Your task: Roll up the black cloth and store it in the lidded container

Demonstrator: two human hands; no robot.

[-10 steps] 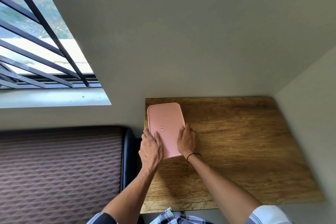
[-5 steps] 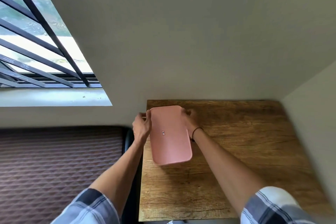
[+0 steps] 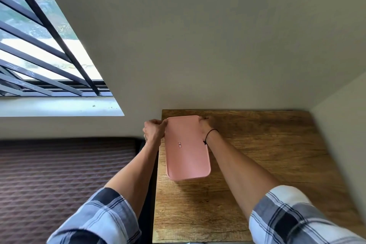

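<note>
A pink lidded container (image 3: pixel 187 147) with its lid on hangs over the left part of the wooden table (image 3: pixel 257 164), its near end raised off the wood. My left hand (image 3: pixel 153 129) grips its far left corner. My right hand (image 3: pixel 206 127), with a black band at the wrist, grips the far right corner. No black cloth shows anywhere in view; the closed lid hides the inside.
The table stands in a corner, with a grey wall behind it and another on its right. Left of it lies a dark quilted mattress (image 3: pixel 59 174). A barred window (image 3: pixel 39 55) with a pale sill fills the upper left.
Both hands slid from the container's near end to its far corners and lifted its near end off the table. The view has moved closer and tilted.
</note>
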